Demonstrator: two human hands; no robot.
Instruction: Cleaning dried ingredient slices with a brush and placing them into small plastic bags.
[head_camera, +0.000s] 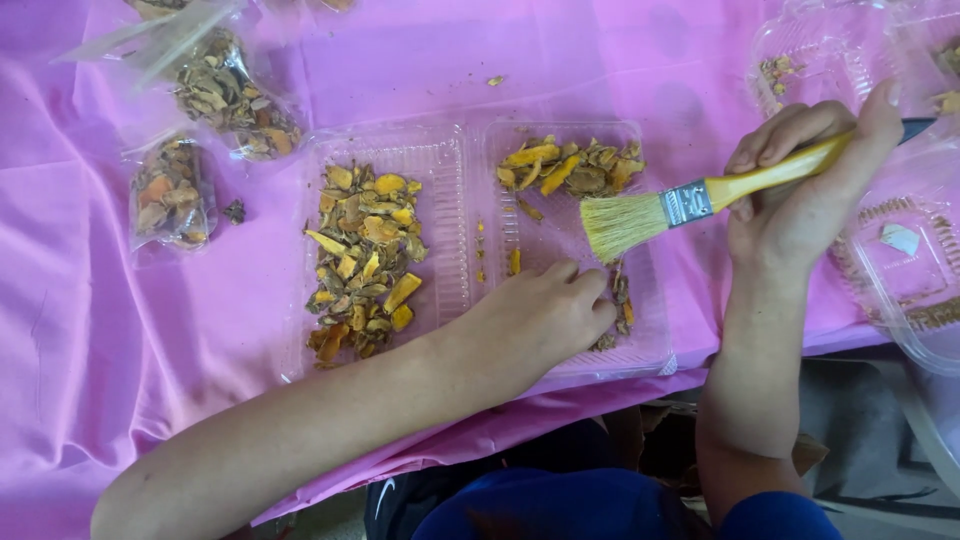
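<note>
Pink plastic sheet (120, 330) over table: clear hinged plastic tray (455, 180), left half heaped with yellow-brown dried slices (362, 260), right half part-swept, left hand (545, 315) pressing it flat, right hand (800, 175) clenched round yellow-handled bristle brush (680, 205) poised above remaining slices.

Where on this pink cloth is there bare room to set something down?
Bare pink cloth lies left of the clear tray, below the small bags. Another patch lies above the tray. Crowded: the tray, under the left hand and the brush, and the right edge's containers.
</note>
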